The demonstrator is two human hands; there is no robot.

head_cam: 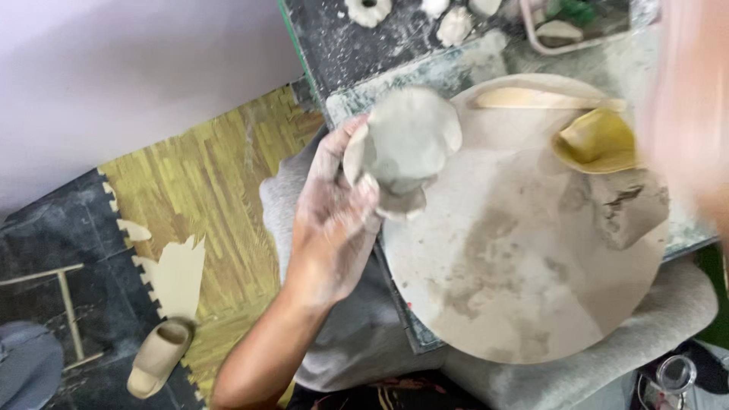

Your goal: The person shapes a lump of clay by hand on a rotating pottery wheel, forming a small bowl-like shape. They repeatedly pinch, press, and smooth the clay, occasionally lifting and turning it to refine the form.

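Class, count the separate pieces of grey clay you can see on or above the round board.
2: one flattened clay piece held in the left hand above the board's left edge; one clay lump lying at its right side. Others may be hidden.

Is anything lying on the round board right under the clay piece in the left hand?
Nothing visible does. The left hand holds the clay piece over the round board at its left edge. The yellow sponge, wooden tool and clay lump lie toward its right side.
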